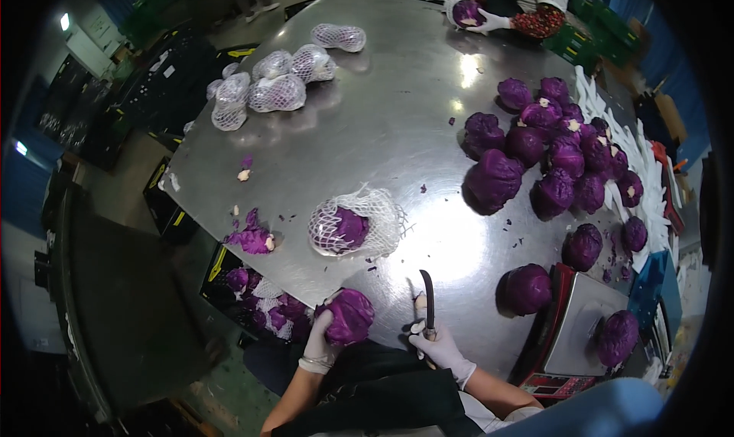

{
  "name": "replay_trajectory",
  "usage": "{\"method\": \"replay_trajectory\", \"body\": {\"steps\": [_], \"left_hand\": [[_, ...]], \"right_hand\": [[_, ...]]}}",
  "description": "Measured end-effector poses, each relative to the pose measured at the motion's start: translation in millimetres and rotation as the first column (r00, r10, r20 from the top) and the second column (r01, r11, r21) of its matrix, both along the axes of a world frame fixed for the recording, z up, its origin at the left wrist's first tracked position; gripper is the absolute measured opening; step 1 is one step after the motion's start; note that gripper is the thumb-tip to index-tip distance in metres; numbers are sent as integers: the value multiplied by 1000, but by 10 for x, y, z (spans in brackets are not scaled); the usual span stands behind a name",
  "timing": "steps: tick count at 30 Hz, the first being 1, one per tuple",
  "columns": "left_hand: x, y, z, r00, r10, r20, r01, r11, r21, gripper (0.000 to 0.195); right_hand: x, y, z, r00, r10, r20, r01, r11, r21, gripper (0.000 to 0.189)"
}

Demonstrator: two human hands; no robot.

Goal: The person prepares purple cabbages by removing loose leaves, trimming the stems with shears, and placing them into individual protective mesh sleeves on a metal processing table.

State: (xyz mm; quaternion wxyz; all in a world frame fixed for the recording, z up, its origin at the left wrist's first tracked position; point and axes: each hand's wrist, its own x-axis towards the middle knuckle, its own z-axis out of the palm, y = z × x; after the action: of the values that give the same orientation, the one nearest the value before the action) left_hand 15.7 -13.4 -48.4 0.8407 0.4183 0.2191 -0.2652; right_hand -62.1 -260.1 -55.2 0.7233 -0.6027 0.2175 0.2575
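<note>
In the head view, my left hand, in a white glove, holds a red cabbage at the near edge of the steel table. My gloved right hand grips a knife with a dark curved blade pointing away from me. A pale piece of cabbage stem lies beside the blade. Beyond my hands, a cabbage sits partly inside a white foam net. Cabbage leaf trimmings with a pale stem piece lie to the left.
Several loose red cabbages lie right, beside a pile of white foam nets. A scale stands at near right. Netted cabbages lie far left. A crate below the left edge holds trimmings. Across the table, another person's gloved hands hold a cabbage.
</note>
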Motion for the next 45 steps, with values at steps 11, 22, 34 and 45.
{"method": "replay_trajectory", "body": {"steps": [11, 22, 34, 45], "left_hand": [[-106, 1, -108, 841, -273, -468, -263, 549, -793, 82], [-267, -188, 370, 869, -480, 121, 424, 847, 320, 64], [-272, -37, 342, 955, -181, 233, 202, 977, -70, 96], [-292, 37, 189, 812, -237, 534, 200, 972, 126, 93]], "right_hand": [[372, 97, 244, 925, 98, 367, -65, 993, -102, 38], [554, 70, 151, 985, -21, 169, -82, 809, 582, 58], [670, 73, 302, 951, 264, 163, -294, 935, 198, 50], [492, 147, 594, 738, 188, 648, -99, 980, -172, 19]]}}
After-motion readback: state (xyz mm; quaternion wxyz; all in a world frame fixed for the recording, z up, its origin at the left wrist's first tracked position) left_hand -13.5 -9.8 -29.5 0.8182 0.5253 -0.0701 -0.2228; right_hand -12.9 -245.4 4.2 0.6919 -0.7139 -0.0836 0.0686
